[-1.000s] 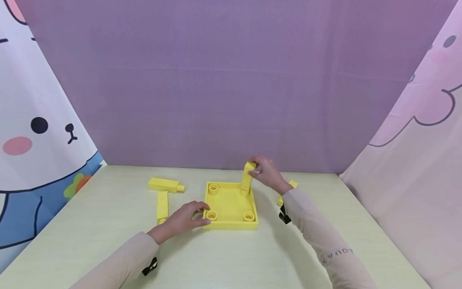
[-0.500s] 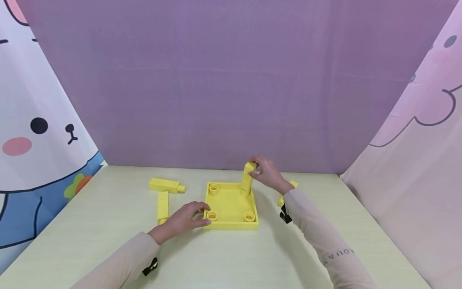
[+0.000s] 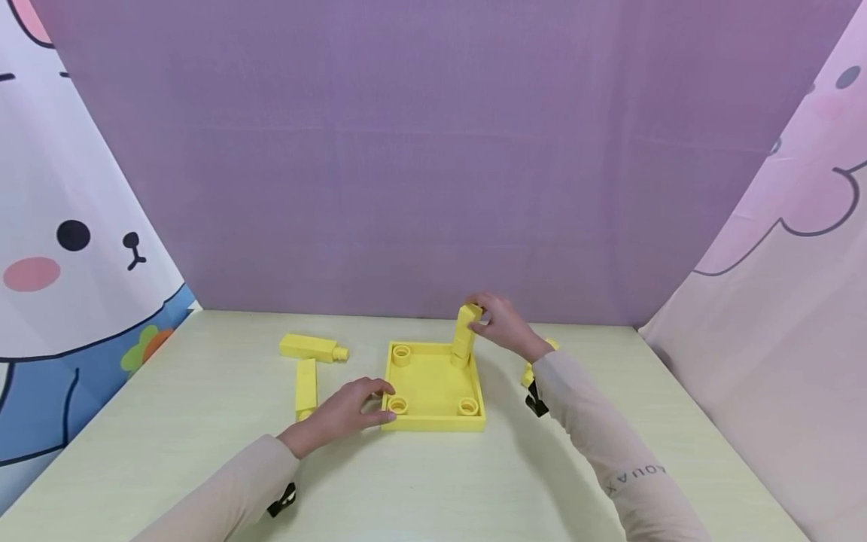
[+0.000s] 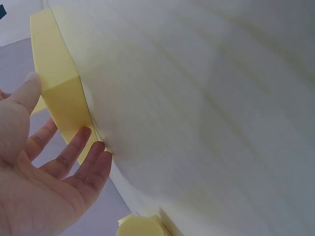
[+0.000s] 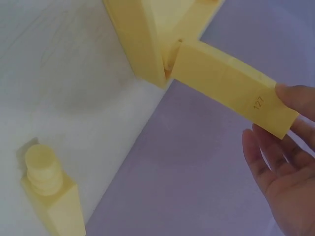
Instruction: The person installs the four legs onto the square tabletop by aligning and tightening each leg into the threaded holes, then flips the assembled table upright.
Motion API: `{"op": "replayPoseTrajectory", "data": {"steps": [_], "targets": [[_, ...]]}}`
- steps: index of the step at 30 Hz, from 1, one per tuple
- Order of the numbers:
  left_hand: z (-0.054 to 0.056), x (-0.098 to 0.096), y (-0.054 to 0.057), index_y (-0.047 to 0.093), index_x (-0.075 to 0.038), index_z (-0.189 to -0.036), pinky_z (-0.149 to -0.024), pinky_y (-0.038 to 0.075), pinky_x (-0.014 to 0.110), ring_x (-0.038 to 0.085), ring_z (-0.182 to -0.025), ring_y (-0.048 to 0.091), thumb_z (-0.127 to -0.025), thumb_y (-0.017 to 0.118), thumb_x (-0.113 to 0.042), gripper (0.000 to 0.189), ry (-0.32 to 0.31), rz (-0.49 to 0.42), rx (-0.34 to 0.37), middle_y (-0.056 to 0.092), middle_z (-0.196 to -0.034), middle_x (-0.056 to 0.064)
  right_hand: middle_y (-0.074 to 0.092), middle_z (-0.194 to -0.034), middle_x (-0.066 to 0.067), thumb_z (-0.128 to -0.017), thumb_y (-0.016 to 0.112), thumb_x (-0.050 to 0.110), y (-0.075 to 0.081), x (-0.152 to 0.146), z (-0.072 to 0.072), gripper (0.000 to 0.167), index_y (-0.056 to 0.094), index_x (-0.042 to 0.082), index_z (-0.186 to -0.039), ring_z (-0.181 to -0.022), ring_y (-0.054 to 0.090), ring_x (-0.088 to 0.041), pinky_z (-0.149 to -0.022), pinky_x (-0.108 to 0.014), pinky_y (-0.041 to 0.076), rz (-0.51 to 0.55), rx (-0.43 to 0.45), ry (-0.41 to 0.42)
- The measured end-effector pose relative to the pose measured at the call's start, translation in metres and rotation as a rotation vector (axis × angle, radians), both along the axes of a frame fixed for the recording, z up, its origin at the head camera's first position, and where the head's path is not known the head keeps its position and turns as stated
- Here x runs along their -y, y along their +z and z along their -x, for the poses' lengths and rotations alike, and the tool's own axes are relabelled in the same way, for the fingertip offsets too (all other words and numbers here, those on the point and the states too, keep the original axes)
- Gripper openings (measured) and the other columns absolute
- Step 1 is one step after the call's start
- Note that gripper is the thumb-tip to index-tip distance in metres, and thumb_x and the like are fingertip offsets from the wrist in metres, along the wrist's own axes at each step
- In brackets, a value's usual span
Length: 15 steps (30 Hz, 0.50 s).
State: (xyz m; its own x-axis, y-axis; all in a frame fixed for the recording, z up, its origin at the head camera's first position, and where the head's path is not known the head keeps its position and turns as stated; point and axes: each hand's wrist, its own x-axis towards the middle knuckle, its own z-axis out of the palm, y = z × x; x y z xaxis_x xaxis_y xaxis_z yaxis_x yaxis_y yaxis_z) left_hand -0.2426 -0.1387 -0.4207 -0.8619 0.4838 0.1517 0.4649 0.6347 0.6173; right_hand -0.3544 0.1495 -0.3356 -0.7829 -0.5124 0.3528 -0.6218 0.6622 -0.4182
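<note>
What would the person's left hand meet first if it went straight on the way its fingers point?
Probably the yellow tray, at its left side: the left hand seems to touch it there, though depth is hard to judge.

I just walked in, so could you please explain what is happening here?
A person's right hand pinches a yellow, square-sided peg, which stands at the far right socket of a shallow, square yellow tray. The left hand holds the tray's near left corner. The other three sockets are unfilled. Two more pegs lie on the pale table to the left, another to the right, partly behind a beige sleeve.
</note>
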Motion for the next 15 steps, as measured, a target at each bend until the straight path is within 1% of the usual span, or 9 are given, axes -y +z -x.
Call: {"op": "replayPoseTrajectory", "data": {"steps": [5, 9, 12, 15], "targets": [[-0.0005, 0.0000, 0.0006, 0.057, -0.006, -0.114, -0.090, 0.045, 0.044, 0.027, -0.106, 0.055, -0.084, 0.064, -0.034, 0.041, 0.007, -0.001, 0.004, 0.059, -0.112, 0.007, 0.059, -0.114, -0.016, -0.081, 0.068, 0.010, -0.0056, 0.0034, -0.0030, 0.038, 0.058, 0.000, -0.116, -0.090, 0.057, -0.026, -0.080, -0.043, 0.050, 0.045, -0.023, -0.060], [-0.0012, -0.0004, 0.0013, 0.056, -0.007, -0.114, -0.090, 0.045, 0.044, 0.027, -0.106, 0.054, -0.084, 0.064, -0.034, 0.041, 0.008, 0.001, 0.005, 0.059, -0.112, 0.007, 0.059, -0.111, -0.015, -0.081, 0.069, 0.013, -0.0086, 0.0052, -0.0042, 0.039, 0.058, 0.000, -0.116, -0.089, 0.057, -0.025, -0.079, -0.040, 0.051, 0.065, -0.038, -0.100], [-0.0018, -0.0007, 0.0019, 0.056, -0.006, -0.114, -0.090, 0.045, 0.044, 0.027, -0.106, 0.055, -0.084, 0.064, -0.034, 0.041, 0.008, 0.003, 0.004, 0.059, -0.112, 0.007, 0.060, -0.110, -0.015, -0.081, 0.069, 0.014, -0.0089, 0.0055, -0.0042, 0.040, 0.057, 0.001, -0.117, -0.090, 0.057, -0.025, -0.078, -0.038, 0.050, 0.060, -0.044, -0.110], [-0.0023, -0.0008, 0.0023, 0.056, -0.006, -0.114, -0.090, 0.045, 0.044, 0.027, -0.105, 0.055, -0.084, 0.064, -0.034, 0.041, 0.007, 0.002, 0.003, 0.059, -0.112, 0.007, 0.059, -0.113, -0.015, -0.081, 0.069, 0.014, -0.0076, 0.0048, -0.0041, 0.040, 0.057, 0.001, -0.117, -0.092, 0.057, -0.026, -0.080, -0.039, 0.049, 0.049, -0.042, -0.095]]}}
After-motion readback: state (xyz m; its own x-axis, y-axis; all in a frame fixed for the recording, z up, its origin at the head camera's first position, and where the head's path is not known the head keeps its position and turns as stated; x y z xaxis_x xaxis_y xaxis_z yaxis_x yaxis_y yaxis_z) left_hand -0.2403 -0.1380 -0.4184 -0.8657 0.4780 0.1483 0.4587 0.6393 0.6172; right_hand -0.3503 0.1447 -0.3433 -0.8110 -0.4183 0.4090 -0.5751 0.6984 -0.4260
